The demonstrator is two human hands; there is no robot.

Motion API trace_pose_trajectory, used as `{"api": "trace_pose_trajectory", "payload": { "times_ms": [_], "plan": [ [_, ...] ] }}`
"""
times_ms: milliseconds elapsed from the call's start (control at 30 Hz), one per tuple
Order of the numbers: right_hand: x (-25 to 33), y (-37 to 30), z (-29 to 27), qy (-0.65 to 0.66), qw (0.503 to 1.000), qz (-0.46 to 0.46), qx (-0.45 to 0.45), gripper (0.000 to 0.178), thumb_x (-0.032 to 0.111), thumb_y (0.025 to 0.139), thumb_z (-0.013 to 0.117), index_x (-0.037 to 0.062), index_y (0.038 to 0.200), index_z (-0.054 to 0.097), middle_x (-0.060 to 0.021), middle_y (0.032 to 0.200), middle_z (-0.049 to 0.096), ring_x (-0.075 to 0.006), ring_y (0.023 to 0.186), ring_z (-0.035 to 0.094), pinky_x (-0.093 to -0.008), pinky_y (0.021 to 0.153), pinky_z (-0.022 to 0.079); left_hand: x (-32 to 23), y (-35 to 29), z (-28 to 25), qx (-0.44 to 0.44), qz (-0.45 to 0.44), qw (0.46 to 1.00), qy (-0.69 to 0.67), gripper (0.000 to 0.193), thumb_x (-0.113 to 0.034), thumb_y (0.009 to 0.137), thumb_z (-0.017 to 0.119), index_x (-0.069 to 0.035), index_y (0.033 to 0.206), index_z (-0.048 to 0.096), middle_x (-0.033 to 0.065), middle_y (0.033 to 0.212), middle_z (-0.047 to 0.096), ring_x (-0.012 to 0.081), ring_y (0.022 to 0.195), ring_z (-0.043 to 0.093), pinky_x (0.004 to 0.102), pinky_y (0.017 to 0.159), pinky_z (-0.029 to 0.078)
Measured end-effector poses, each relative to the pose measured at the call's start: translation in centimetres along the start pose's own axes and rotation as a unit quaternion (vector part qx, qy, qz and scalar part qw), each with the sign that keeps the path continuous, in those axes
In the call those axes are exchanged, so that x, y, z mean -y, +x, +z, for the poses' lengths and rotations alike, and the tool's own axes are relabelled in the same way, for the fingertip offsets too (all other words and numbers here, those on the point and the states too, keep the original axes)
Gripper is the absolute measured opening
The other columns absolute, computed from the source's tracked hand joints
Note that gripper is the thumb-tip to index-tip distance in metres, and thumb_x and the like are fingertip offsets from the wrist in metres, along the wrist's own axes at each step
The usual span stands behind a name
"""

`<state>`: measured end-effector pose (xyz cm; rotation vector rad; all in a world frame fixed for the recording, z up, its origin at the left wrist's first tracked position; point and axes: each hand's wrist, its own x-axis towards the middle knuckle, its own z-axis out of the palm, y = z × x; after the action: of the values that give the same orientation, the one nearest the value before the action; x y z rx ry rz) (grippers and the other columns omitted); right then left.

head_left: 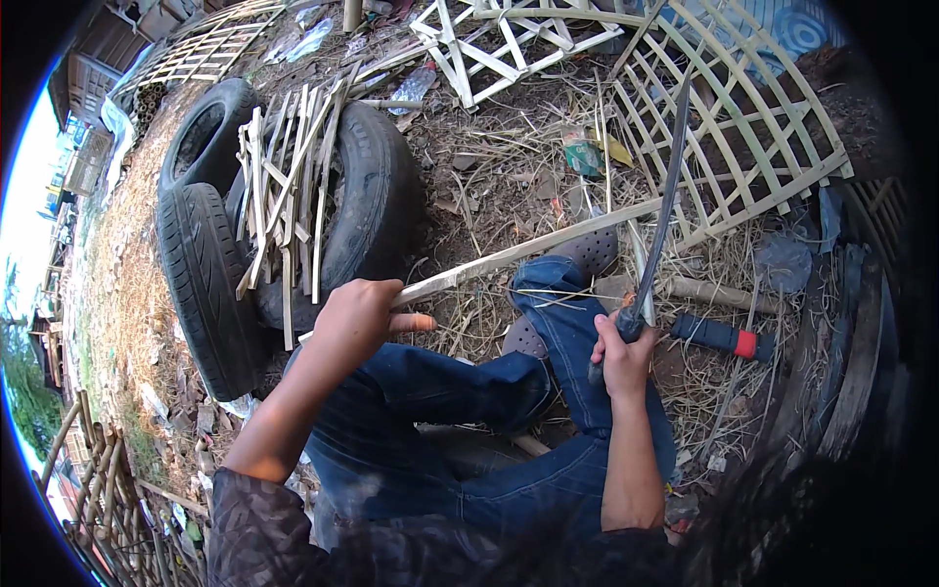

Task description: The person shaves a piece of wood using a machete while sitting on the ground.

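Observation:
My left hand (pixel 354 318) is closed round the near end of a long split bamboo strip (pixel 518 252), its thumb pointing right with an orange patch at the tip. The strip slants up to the right across my lower legs, its far end close to the blade. In my right hand (pixel 626 354) is the dark handle of a machete (pixel 669 186). Its long, slightly curved blade points up and away, tip over a woven bamboo lattice (pixel 729 117). I cannot tell whether blade and strip touch. Dark clogs (pixel 587 251) and jeans show below.
On the left, old tyres (pixel 377 186) hold a pile of bamboo strips (pixel 293 176). More lattice frames (pixel 518 44) lie at the far side. A black object with a red band (pixel 722 338) rests right of my right hand. Straw, shavings and litter cover the ground.

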<state>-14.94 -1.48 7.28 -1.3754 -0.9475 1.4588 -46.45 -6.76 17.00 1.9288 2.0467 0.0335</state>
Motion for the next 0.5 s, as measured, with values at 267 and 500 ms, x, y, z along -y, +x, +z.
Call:
{"api": "trace_pose_trajectory", "payload": {
  "times_ms": [267, 500],
  "plan": [
    [0.6, -0.7, 1.3, -0.300, 0.933, -0.199, 0.027, 0.020, 0.012, 0.071, 0.073, 0.0024, 0.069, 0.055, -0.0138, 0.058, 0.058, -0.0319, 0.056, 0.063, -0.0367, 0.052, 0.046, -2.6, 1.8, 4.0, 0.166, 0.018, 0.895, -0.412, 0.054, -0.047, 0.081, 0.073, 0.006, 0.089, 0.061, 0.0057, 0.064, 0.053, 0.0127, 0.062, 0.047, 0.0337, 0.057, 0.043],
    [-1.3, -0.9, 2.2, -0.391, 0.872, -0.274, 0.111, 0.021, 0.019, 0.063, 0.074, 0.0071, 0.074, 0.061, -0.0144, 0.065, 0.063, -0.0346, 0.064, 0.064, -0.0418, 0.058, 0.051, -3.6, 0.1, 6.0, 0.229, 0.024, 0.845, -0.482, 0.051, -0.043, 0.083, 0.075, 0.004, 0.084, 0.056, -0.0014, 0.067, 0.046, 0.0085, 0.063, 0.041, 0.0294, 0.053, 0.037]
  ]
}}
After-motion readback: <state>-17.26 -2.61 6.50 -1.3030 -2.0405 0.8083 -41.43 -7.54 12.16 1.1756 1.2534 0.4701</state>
